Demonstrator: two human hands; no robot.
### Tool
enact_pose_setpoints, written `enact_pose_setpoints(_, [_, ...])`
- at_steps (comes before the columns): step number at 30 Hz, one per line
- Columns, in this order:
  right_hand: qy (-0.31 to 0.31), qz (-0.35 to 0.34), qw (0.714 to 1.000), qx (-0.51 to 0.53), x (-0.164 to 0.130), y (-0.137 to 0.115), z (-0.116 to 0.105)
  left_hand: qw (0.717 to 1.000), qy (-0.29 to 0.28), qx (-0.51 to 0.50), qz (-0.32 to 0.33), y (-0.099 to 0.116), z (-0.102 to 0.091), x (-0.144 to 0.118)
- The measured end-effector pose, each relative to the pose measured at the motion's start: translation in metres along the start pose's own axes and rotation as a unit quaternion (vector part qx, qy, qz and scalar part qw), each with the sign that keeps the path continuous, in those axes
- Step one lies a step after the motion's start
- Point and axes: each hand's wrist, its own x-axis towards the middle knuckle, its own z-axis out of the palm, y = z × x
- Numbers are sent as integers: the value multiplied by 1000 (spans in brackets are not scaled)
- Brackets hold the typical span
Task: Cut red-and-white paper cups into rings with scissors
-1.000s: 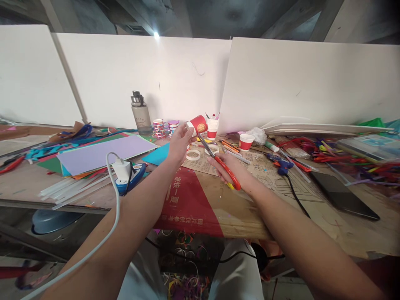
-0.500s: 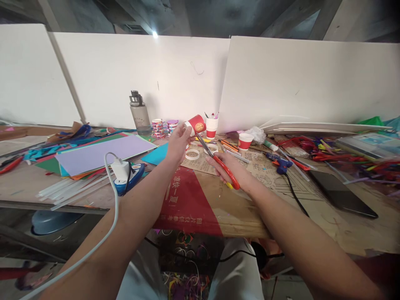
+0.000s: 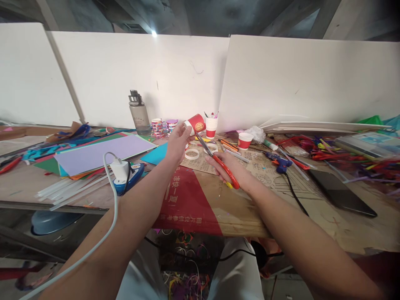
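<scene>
the left hand is gripping a red paper cup by its pale end, and the right hand is holding red-handled scissors, their blades pointing up at the cup's underside. the likeliest trouble, as i am judging it, is a slip: the cup's wall is curving and probably smooth, so tips meeting it at a slant could be skidding along it toward the left fingers, which are sitting just beside the blades. too hard a squeeze from the left hand could also be denting the thin wall, and a loose one could be letting the cup twist under the steel. whether the tips are touching the cup, i cannot tell. the cup itself is hanging in the air over the back of the table, in front of the white board and just left of the stacked cups that are holding pens. it is lying tilted on its side, its red wall showing a round yellowish printed badge, and it is looking uncrushed on the side in view; its far side is staying hidden.
</scene>
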Motion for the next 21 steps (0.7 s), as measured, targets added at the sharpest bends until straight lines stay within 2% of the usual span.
enact_pose_setpoints(11, [-1, 1, 1000, 17, -1, 1, 2, 1000, -9, 1, 11, 0, 0, 0])
enact_pose_setpoints(21, [15, -19, 999, -23, -2, -1, 2, 1000, -12, -12, 15, -1, -1, 1])
